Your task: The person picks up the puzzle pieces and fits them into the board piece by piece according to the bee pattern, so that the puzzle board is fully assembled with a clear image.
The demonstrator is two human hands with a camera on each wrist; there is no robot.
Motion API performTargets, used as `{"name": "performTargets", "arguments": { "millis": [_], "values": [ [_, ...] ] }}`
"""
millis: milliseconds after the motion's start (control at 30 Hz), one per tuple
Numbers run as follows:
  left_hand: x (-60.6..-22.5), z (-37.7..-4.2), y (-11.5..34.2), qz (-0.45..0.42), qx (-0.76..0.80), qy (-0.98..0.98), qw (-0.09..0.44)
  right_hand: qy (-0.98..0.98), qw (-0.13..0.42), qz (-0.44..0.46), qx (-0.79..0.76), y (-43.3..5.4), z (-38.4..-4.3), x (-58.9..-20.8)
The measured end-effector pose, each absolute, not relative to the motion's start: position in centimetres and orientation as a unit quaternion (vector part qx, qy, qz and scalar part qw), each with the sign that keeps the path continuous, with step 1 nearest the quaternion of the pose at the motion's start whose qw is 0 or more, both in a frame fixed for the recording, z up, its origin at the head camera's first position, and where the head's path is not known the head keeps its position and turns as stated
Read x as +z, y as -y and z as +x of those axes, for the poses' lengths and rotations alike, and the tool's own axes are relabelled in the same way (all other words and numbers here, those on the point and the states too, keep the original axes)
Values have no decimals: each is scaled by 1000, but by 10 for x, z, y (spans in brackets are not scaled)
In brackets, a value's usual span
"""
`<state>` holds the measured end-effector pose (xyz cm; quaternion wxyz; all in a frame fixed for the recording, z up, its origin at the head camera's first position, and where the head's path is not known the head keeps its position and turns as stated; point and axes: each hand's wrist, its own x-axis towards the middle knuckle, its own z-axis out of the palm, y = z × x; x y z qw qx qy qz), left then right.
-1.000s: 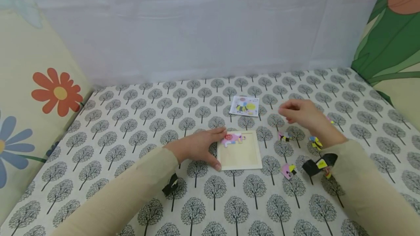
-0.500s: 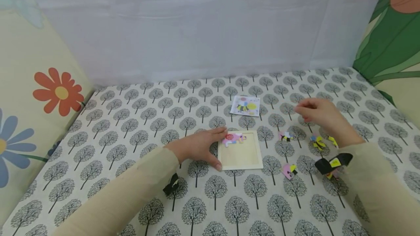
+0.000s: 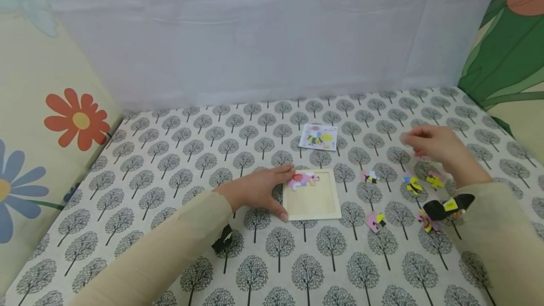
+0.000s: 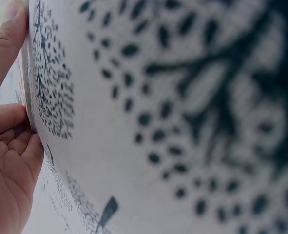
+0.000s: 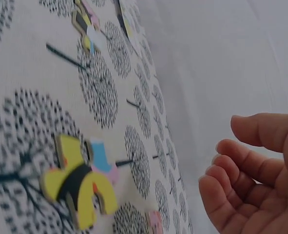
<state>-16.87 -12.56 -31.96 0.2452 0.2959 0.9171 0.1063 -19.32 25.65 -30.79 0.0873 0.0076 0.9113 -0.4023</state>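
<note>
The left grip [image 3: 259, 188], spread wide, touches the tray [image 3: 316, 204] just to its right. The right grip [image 3: 437, 148], loosely half-curled, is empty; puzzle pieces [image 3: 412, 184] lie near it, and lowering the sleeve [image 3: 501, 240] could shift them.

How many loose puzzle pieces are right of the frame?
6 visible: upper piece, lower piece nearest the frame; third piece, fourth piece farther right; fifth piece by strap; sixth piece below right hand. Others may be hidden.
</note>
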Motion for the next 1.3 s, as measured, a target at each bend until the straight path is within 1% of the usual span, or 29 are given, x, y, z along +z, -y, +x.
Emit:
{"name": "performTargets", "arguments": {
  "millis": [100,267,600,800,1067,1300],
  "values": [
    [-319,-168,125,293,107,-917,247,-919,85,15,-385,-265,-195,-310],
    [-320,-169,125,288,107,-918,249,-927,104,15,-361,-278,-197,-315],
    [-320,-170,123,282,105,-920,251,-920,120,38,-371,-292,-205,-326],
    [-319,-169,124,283,107,-919,253,-922,137,43,-358,-294,-210,-331],
    [-318,-168,125,290,109,-917,251,-928,158,14,-338,-288,-209,-328],
    [-320,-169,123,277,106,-920,255,-936,160,16,-313,-288,-213,-330]
  ]
}}
